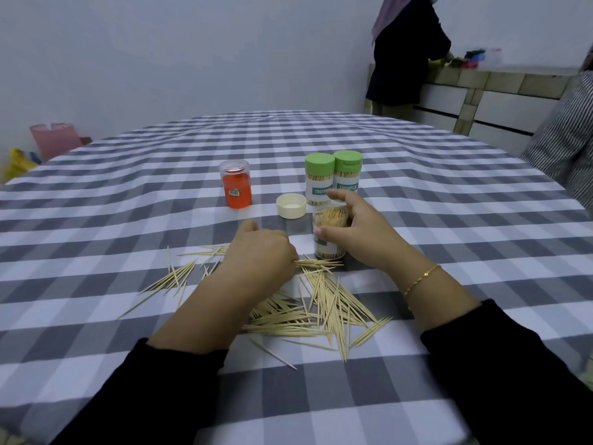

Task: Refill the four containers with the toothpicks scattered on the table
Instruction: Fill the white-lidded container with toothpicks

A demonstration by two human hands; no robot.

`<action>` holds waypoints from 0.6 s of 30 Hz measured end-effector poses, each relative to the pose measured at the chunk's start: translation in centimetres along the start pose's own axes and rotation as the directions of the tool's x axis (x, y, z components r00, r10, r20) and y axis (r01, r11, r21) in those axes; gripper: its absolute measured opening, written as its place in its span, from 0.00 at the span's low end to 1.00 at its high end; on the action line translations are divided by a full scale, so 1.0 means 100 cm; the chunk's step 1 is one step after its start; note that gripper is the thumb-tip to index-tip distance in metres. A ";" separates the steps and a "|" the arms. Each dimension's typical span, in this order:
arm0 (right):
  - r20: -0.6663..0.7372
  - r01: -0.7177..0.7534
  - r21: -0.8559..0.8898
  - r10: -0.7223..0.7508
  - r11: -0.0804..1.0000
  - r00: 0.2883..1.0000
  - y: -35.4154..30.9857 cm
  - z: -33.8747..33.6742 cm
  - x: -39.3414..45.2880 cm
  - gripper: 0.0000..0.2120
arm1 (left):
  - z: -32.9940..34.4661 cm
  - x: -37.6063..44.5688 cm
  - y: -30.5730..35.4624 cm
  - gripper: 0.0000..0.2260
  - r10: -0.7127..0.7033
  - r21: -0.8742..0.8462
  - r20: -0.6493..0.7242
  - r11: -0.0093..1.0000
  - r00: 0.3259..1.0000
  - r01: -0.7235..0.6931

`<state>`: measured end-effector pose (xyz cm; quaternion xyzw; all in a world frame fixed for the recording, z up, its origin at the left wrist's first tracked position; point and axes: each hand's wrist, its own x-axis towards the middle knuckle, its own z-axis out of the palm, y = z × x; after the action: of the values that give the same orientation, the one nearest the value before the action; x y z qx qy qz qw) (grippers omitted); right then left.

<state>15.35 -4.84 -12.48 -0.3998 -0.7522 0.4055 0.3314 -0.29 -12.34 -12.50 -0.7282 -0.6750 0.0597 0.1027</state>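
Observation:
A heap of loose toothpicks (321,306) lies on the checked tablecloth in front of me, with more strewn to the left (176,277). My left hand (260,255) pinches a small bundle of toothpicks (321,264) that points right, just above the cloth. My right hand (356,229) grips an open clear container (330,226), nearly full of upright toothpicks. Its white cap (291,205) lies upturned just behind. Two closed green-lidded toothpick containers (319,178) (348,171) stand behind that. An orange clear container (235,184) stands to the left.
The round table (128,175) has a grey-and-white checked cloth. A person in dark clothes stands at a tiled counter (500,78) at the back right. Striped fabric (568,139) shows at the right edge. A pink bag (54,139) sits on the floor at the left.

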 end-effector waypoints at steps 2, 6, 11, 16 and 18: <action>-0.008 0.001 -0.008 -0.001 1.000 1.000 0.000 0.000 0.000 0.32 | 0.002 0.001 0.000 0.14 -0.006 0.004 -0.035 1.000 0.999 0.006; -0.024 0.000 -0.005 0.000 1.000 1.000 0.001 0.001 0.000 0.32 | 0.007 -0.001 -0.008 0.13 -0.011 -0.048 -0.087 0.999 0.996 0.006; -0.041 -0.009 0.026 0.010 1.000 0.999 0.003 0.003 0.000 0.31 | 0.007 -0.003 -0.019 0.13 -0.058 -0.117 -0.122 0.992 0.991 0.043; -0.054 0.003 0.013 -0.002 1.000 0.999 0.003 0.007 -0.001 0.31 | 0.008 -0.005 -0.025 0.13 -0.133 -0.252 -0.177 0.964 0.975 0.086; -0.052 0.009 -0.004 -0.009 1.000 0.999 0.003 0.009 -0.002 0.31 | 0.009 -0.004 -0.026 0.13 -0.164 -0.313 -0.207 0.945 0.964 0.093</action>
<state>14.76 -5.24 -13.16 -0.4074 -0.7458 0.3922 0.3521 -3.08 -12.52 -12.75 -0.6913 -0.7060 -0.1356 0.0720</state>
